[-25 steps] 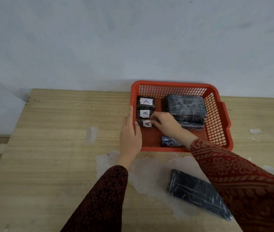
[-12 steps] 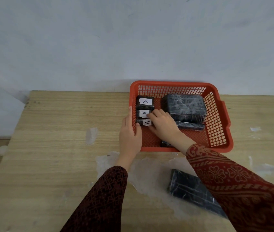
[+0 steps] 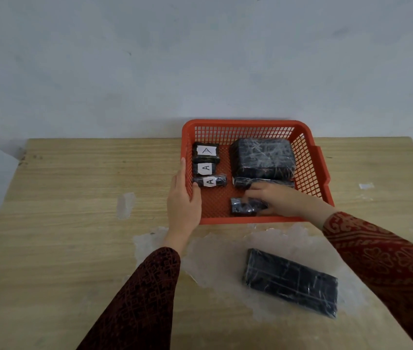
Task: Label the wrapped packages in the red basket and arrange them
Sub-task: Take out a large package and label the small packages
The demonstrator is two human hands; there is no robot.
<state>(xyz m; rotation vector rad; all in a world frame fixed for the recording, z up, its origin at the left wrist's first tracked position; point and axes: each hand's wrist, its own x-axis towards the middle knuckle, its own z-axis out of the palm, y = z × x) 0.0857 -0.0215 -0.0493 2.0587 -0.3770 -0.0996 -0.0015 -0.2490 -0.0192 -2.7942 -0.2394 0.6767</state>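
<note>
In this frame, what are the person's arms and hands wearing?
Both hands are bare: no gloves, and no rings or watch that I can see. The left hand comes out of a dark maroon sleeve with a fine geometric print; the right hand out of a brighter red floral sleeve.

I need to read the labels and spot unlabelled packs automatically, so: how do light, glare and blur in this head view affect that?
Head view: soft, even light, faint shadows. The three A labels read sharply. Plastic wrap glints on the large package in the red basket and the package on the table. The right hand is slightly motion-blurred over a small package. Wide-angle bending shows toward the edges.
</note>
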